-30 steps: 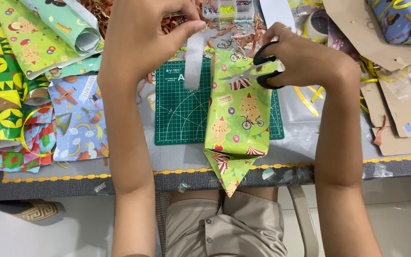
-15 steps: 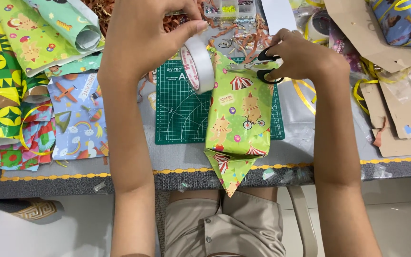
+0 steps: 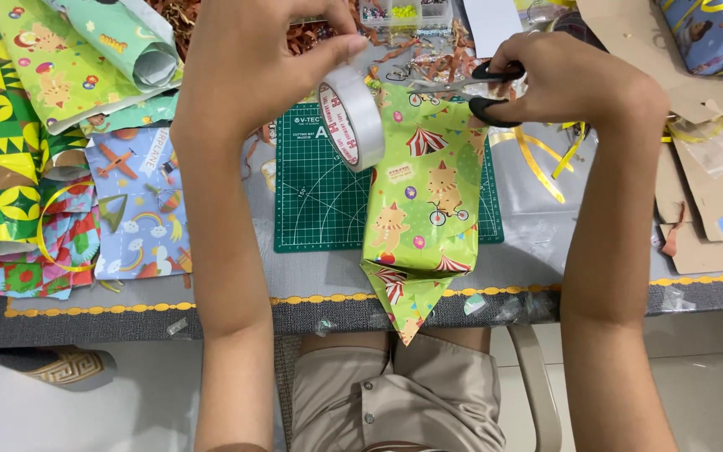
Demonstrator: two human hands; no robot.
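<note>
Glossy printed wrapping paper [image 3: 422, 201] on a matt rubbery cutting mat [image 3: 315, 201]; smooth plastic tape roll [image 3: 351, 117].

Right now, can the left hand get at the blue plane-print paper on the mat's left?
Probably yes, but not freely: the left hand grips the tape roll. The blue plane-print paper lies uncovered just beside the left forearm, nothing between them.

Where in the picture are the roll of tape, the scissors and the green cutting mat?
Roll of tape [image 3: 351, 117]: head view, on its white outer band.
Scissors [image 3: 492, 110]: head view, on a black handle loop.
Green cutting mat [image 3: 318, 201]: head view, on its bare gridded surface.
</note>
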